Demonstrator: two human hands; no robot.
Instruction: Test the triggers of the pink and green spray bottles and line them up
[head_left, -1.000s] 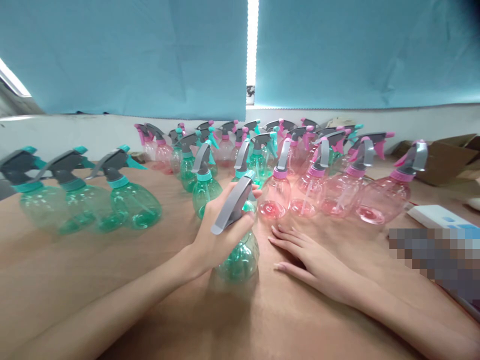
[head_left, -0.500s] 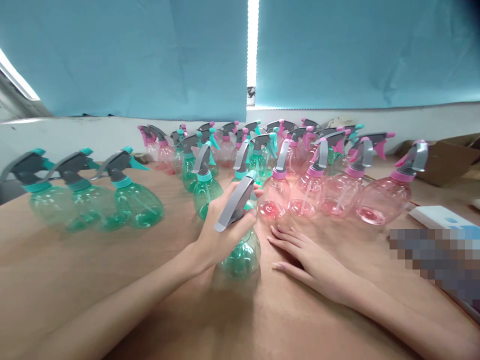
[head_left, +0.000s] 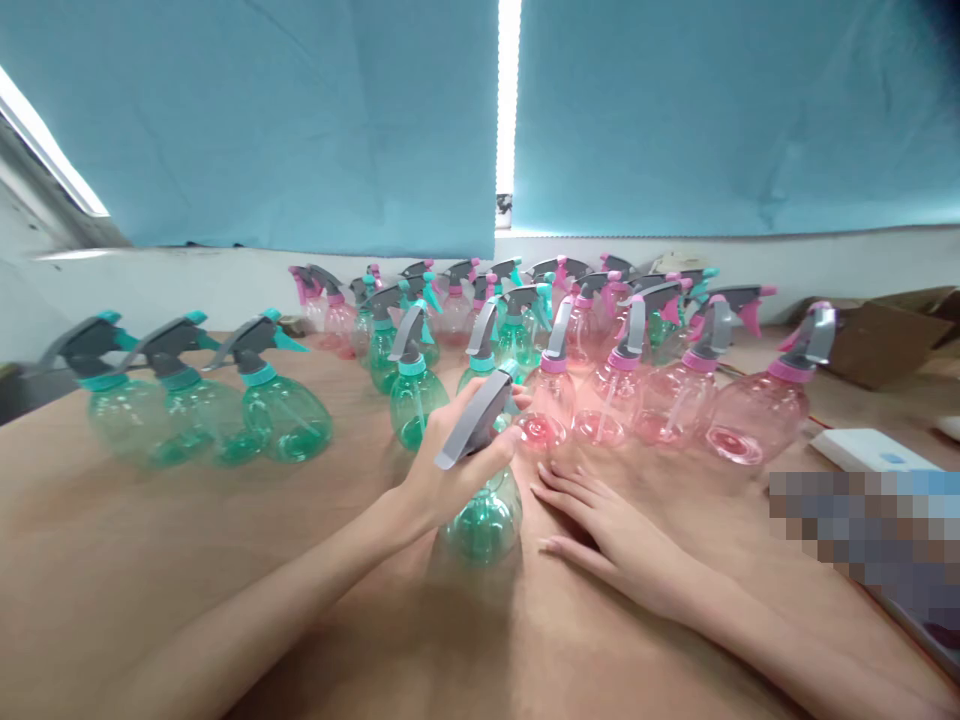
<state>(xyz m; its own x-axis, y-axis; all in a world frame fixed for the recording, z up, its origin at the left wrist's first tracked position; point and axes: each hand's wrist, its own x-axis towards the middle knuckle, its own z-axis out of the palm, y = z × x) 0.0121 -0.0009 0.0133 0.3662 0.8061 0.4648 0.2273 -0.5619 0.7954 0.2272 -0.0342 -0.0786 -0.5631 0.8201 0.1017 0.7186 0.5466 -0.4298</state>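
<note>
My left hand point(head_left: 442, 470) is wrapped round the neck of a green spray bottle point(head_left: 484, 525) with a grey and teal trigger head. The bottle stands on the brown table point(head_left: 375, 640), and the fingers at its far side are partly hidden. Palm down, my right hand point(head_left: 615, 530) lies flat on the tabletop to the right of that bottle, holding nothing. Beyond my hands stand another green spray bottle point(head_left: 414, 405) and a row of pink spray bottles, the nearest pink bottle point(head_left: 546, 400) just past my right fingertips.
At the left stand three green spray bottles, one being a green bottle point(head_left: 287, 415). Several mixed pink and green bottles crowd the back by the wall. On the right are a white box point(head_left: 862, 450) and a cardboard box point(head_left: 885, 340). Blue blinds point(head_left: 300, 120) hang behind.
The view has tilted slightly upward, so things sit a little lower in the picture. My left hand keeps its hold on the green spray bottle, and my right hand stays flat on the table.
</note>
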